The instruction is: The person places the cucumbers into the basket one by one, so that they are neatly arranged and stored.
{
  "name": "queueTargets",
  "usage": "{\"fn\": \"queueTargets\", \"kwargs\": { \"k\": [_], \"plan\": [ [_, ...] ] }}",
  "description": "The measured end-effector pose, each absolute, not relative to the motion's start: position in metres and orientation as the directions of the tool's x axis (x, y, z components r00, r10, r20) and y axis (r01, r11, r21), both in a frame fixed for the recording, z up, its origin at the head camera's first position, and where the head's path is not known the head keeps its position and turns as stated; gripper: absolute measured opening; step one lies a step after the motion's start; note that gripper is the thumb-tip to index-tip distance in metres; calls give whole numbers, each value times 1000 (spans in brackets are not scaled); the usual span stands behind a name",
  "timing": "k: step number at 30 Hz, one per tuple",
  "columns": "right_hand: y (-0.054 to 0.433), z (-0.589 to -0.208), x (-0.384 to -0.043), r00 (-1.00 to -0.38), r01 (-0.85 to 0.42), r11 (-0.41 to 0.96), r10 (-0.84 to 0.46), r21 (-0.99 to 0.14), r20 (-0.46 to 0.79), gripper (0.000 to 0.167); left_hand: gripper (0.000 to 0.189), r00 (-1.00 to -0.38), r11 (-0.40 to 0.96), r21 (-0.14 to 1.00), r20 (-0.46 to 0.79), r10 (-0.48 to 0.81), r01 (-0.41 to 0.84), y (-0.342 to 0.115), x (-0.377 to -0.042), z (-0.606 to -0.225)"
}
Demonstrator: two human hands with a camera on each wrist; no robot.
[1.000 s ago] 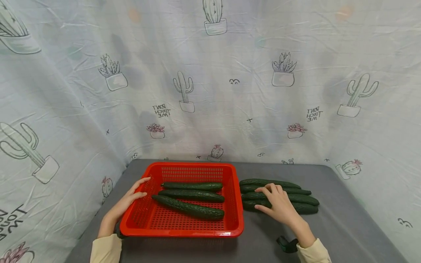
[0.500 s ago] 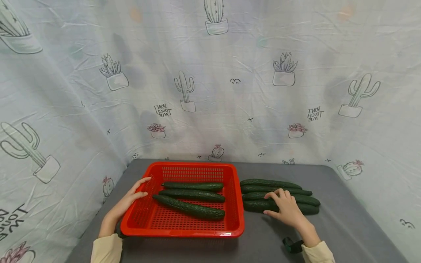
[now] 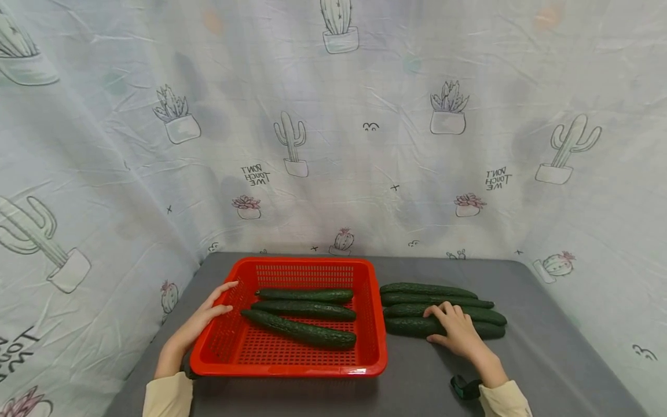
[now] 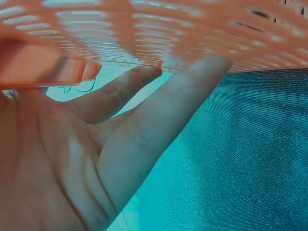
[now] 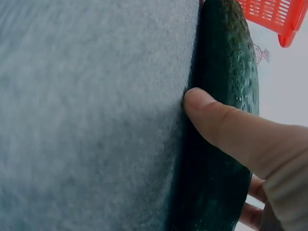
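At the left side of the red plastic basket (image 3: 289, 369), my left hand (image 3: 195, 324) holds the rim. In the head view its thumb and a finger lie over the rim. In the left wrist view, other fingers (image 4: 144, 120) reach straight under the rim against the slotted wall. My right hand (image 3: 458, 333) grips the nearest cucumber (image 3: 409, 326) of the row on the table. Its thumb (image 5: 216, 118) presses the near side, and the other fingers reach over to the far side, partly hidden. Three cucumbers (image 3: 302, 333) lie inside the basket.
Behind the gripped cucumber, several more cucumbers (image 3: 427, 289) lie side by side, right of the basket. All rest on a grey table (image 3: 542, 347). A pale curtain (image 3: 333, 145) printed with cactus drawings hangs behind and at both sides.
My right hand has moved right and slightly toward me along the cucumbers, then lowered onto the nearest one and closed around it. My left hand and the basket have stayed put.
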State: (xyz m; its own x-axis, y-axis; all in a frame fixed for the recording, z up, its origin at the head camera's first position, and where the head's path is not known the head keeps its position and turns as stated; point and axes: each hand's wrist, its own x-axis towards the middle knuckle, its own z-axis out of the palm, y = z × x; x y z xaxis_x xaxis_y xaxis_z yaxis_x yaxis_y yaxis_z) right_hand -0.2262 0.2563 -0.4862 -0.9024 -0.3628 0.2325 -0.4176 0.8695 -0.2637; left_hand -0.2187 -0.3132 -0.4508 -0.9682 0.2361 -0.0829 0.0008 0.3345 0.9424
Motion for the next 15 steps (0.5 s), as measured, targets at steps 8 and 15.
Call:
{"fn": "queueTargets", "kwargs": {
  "k": [8, 15],
  "plan": [
    [264, -480, -227, -880, -475, 826, -448, -304, 158, 41, 56, -954, 263, 964, -123, 272, -49, -313, -218, -448],
    [267, -469, -223, -873, -469, 817, -486, -336, 39, 41, 57, -951, 245, 967, -138, 278, -68, -313, -216, -447]
  ]
}}
